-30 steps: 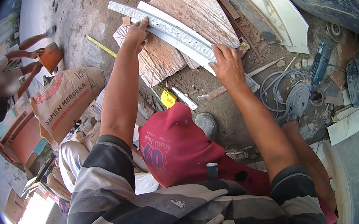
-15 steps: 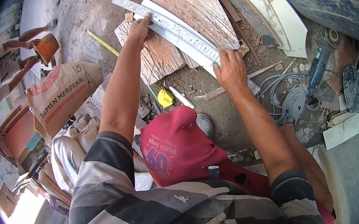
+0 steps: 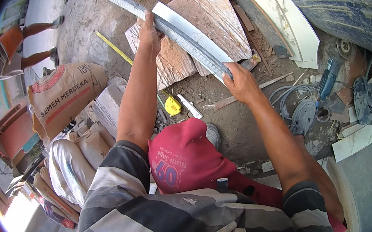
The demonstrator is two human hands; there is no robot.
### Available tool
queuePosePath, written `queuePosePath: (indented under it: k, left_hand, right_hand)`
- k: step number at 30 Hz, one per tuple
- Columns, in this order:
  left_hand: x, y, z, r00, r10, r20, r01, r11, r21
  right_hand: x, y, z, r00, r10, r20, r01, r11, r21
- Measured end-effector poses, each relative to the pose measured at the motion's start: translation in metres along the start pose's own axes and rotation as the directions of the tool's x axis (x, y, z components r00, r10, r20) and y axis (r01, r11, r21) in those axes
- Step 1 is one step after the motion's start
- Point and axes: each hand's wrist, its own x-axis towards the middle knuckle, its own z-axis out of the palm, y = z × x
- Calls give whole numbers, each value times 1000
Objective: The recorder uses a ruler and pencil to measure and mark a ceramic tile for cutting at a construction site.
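Note:
My left hand (image 3: 150,35) and my right hand (image 3: 243,82) are both closed on one long, narrow tile strip (image 3: 177,35). Its grey edge and ridged pale side show. The left hand grips it short of its far-left end, thumb on top; the right holds the near-right end. Just behind it is a smooth white strip (image 3: 196,29), partly covered by the held one; whether they touch, I cannot tell. Under both lie rough, pinkish-brown stone-like slabs (image 3: 216,11). Nearer me on the ground are a yellow tape measure (image 3: 173,106) and a small white offcut (image 3: 190,106).
At right lie an angle grinder (image 3: 330,75), a coiled grey cable (image 3: 285,93) and tile offcuts (image 3: 355,142). White curved panels (image 3: 296,32) lean at the back. A cement sack (image 3: 66,98) stands left; beyond it another person carries an orange bucket (image 3: 10,43).
The held strip has rolled in my hands, so its grey edge now shows along the top. The person with the orange bucket has moved farther left. My view has shifted slightly.

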Motion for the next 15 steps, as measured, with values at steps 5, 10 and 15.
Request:
queuePosePath:
  k: [5,10,15]
  left_hand:
    - [11,-4,0,986,-106,-133,148,917,371]
    - [16,-12,5,984,-132,-118,176,818,547]
    - [39,-12,-15,992,-13,-128,112,580,807]
  right_hand:
    - [-5,-12,7,990,110,-85,-128,958,-257]
    - [-9,8,24,981,59,-184,-129,908,-399]
    - [-7,7,27,966,-42,-255,-83,884,-460]
